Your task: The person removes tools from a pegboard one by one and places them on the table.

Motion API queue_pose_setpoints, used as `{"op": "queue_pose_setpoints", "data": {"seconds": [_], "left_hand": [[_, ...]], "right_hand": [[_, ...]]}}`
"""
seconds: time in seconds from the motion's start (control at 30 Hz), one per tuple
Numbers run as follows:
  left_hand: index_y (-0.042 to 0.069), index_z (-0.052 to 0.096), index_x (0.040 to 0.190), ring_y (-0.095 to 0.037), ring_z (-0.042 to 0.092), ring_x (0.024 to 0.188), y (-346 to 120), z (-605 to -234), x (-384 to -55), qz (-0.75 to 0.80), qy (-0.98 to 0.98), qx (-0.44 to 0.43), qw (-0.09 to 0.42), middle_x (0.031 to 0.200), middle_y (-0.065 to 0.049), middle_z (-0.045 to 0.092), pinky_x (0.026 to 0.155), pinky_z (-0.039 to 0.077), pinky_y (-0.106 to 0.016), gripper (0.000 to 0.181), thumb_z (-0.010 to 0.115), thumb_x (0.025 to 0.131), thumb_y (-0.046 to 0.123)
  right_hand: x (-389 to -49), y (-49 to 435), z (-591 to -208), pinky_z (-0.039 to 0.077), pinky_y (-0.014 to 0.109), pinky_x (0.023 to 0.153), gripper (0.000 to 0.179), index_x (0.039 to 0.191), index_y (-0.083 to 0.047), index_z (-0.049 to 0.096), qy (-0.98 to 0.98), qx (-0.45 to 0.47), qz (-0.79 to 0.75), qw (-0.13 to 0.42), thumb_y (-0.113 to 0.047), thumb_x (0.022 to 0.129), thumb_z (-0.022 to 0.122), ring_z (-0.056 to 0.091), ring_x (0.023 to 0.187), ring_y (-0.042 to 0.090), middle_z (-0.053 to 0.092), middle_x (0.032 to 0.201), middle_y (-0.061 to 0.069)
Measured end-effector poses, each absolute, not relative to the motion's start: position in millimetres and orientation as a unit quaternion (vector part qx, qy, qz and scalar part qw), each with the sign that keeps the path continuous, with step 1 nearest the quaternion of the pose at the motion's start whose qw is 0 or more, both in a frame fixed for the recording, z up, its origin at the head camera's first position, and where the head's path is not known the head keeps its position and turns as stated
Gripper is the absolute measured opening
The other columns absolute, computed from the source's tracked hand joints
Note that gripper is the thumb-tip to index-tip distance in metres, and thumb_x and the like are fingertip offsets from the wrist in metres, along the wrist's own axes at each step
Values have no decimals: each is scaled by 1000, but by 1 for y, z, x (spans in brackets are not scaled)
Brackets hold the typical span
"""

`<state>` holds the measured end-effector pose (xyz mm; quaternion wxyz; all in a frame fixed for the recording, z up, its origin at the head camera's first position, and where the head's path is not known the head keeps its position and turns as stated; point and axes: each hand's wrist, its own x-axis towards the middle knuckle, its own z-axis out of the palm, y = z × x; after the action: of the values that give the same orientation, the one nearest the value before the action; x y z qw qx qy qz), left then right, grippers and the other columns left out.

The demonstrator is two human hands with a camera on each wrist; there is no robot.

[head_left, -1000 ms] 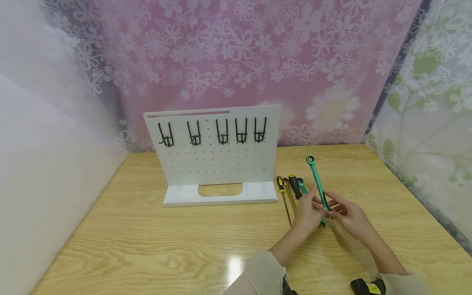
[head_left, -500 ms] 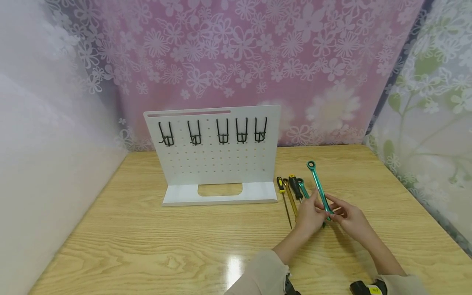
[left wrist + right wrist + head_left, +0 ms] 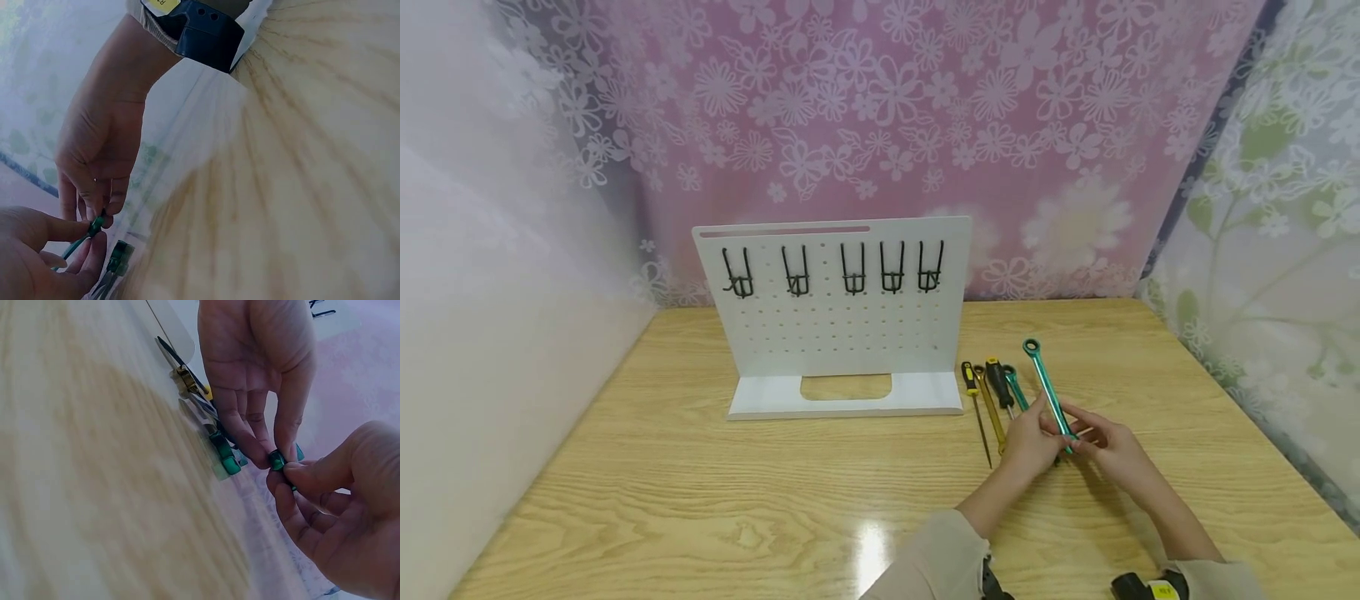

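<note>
A shiny green ratchet wrench is held up at a slant over the right side of the table, its ring end pointing away. My left hand pinches its lower part between thumb and fingers. From the other side my right hand pinches the near end, as the right wrist view shows with the green wrench end between both hands' fingertips. Below the hands lies a second green wrench, partly hidden by my left hand. Beside it are a black screwdriver, a gold wrench and a thin yellow-black screwdriver.
A white pegboard stands on its base at the back middle, left of the tools. Several black double hooks run in a row across its upper part. A flowered pink curtain hangs behind the wooden table.
The wrench has come down a little and toward me, its ring end lower in the head view. Both hands keep hold of it and have shifted only slightly.
</note>
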<state>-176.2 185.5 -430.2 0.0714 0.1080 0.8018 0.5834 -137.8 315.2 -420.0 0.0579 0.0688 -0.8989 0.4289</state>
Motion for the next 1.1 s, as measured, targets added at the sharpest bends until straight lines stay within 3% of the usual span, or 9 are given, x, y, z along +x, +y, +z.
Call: {"op": "queue_pose_setpoints", "data": {"seconds": [0.27,0.7,1.1], "left_hand": [[14,44,137,-6,45,52,189,-433,-177,586,801,87,90,61,6,48,48,40,-18,69,74,76,2],[11,44,137,-9,52,50,189,-432,-179,624,767,64,135,60,2,51,46,42,-19,66,71,78,0],[7,42,137,-20,61,55,193,-428,-178,663,731,38,155,63,-2,53,52,51,-25,66,69,78,-5]], "right_hand": [[-137,318,-421,47,29,62,44,129,12,42,-898,82,430,42,9,87,53,56,78,23,57,98,20],[-137,320,-423,44,24,57,39,126,15,44,-888,71,453,41,3,90,54,55,75,13,56,98,19],[-137,322,-422,43,27,55,39,130,11,43,-877,42,478,16,1,92,50,52,76,16,52,104,21]]}}
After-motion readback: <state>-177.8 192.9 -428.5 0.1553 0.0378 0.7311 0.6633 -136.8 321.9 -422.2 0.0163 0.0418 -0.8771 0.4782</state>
